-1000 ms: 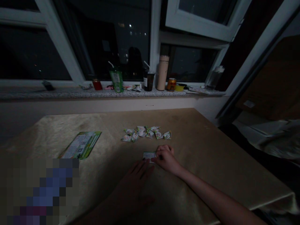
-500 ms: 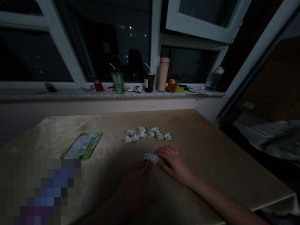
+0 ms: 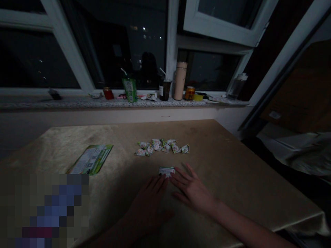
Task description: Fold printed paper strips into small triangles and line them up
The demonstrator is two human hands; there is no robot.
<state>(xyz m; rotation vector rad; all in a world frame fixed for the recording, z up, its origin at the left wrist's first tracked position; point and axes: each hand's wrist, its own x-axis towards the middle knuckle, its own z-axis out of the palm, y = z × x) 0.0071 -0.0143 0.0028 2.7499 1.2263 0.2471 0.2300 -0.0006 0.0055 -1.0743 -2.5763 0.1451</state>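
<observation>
In the head view the room was dim, and a table covered with a tan cloth (image 3: pixel 232 165) filled the lower half of the picture. A small flat white-and-green paper packet (image 3: pixel 167 171) lay on the cloth near the middle of the table, just ahead of both hands. The left hand (image 3: pixel 150 203) lay palm down on the cloth with its fingers stretched out, the fingertips (image 3: pixel 162 179) reaching the near edge of the packet and gripping nothing. The right hand (image 3: pixel 192 187) was also flat and relaxed, fingers spread. Its nearest fingertip sat just beside the packet's right corner, though the poor light did not show whether the two touched.

Beyond the packet, towards the window, a loose row of small folded green-and-white wrappers (image 3: pixel 161 146) lay near it but apart. A flat green printed bag (image 3: pixel 91 159) lay well off to the left on the cloth.

On the speckled stone windowsill (image 3: pixel 64 102) behind the table stood a red can (image 3: pixel 108 93), a green drink carton with a straw (image 3: pixel 129 89), a dark cup with a straw (image 3: pixel 164 89), a tall beige flask (image 3: pixel 180 81), an orange can (image 3: pixel 190 93) and a clear plastic bottle (image 3: pixel 236 86). The window panes above were dark.
</observation>
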